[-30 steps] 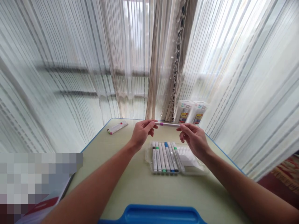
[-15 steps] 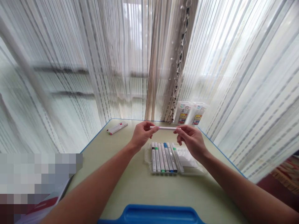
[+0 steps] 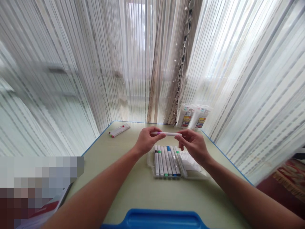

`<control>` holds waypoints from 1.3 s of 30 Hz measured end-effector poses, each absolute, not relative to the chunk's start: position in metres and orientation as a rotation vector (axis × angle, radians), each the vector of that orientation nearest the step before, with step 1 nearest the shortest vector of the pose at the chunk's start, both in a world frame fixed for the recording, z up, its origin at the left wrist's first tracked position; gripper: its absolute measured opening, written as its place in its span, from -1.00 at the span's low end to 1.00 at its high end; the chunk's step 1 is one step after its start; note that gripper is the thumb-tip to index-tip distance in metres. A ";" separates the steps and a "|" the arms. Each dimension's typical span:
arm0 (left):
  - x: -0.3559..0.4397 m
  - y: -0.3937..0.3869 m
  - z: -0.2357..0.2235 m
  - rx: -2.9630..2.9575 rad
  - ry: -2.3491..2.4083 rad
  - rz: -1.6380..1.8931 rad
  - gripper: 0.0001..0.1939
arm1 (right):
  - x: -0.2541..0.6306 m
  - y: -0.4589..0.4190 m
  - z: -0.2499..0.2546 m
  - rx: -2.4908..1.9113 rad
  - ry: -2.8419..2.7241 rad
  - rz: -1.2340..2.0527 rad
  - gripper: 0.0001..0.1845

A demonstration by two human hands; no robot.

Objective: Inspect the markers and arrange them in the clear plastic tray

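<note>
A white marker (image 3: 169, 134) with a purple band is held level above the table, one end in each hand. My left hand (image 3: 148, 139) pinches its banded end, while the fingers of my right hand (image 3: 192, 142) close on the other end. Just below lies an open clear plastic case (image 3: 152, 161) with a row of several white markers (image 3: 166, 160) in its left half, their bands black, green and blue. One more marker (image 3: 181, 163) rests slanted near the hinge. My right hand and wrist partly cover the case's right half.
A few loose markers (image 3: 119, 130) lie together at the table's far left. Two upright clear marker cases (image 3: 186, 117) stand at the far right, by the string curtain (image 3: 133, 79). A blue tray edge (image 3: 164, 219) runs along the front of the pale green table (image 3: 133, 194).
Both hands have moved slightly closer together along the marker, which has dropped a little and tilts slightly. The purple band now shows more clearly by my left fingers.
</note>
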State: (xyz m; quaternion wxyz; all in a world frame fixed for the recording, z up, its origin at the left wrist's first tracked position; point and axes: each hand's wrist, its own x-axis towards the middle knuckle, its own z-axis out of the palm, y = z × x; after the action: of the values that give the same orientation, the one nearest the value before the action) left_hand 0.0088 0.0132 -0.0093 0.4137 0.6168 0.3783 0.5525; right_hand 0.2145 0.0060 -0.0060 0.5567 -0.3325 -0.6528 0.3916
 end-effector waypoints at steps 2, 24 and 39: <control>0.008 0.015 -0.010 1.552 0.933 1.390 -0.65 | 0.215 0.007 -0.006 -0.791 -1.552 0.892 -0.67; 0.014 0.006 -0.012 1.917 1.024 1.302 -0.72 | 0.209 0.006 -0.015 -0.759 -1.607 0.970 -0.63; 0.006 0.011 -0.009 1.850 1.125 1.357 -0.66 | 0.210 0.004 -0.003 -0.681 -1.563 1.013 -0.56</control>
State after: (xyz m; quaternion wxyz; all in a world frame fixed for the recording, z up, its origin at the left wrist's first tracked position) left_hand 0.0058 0.0106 -0.0088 0.2891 0.6930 0.4217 0.5083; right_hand 0.2101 0.0037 -0.0031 0.5473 -0.2873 -0.6596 0.4276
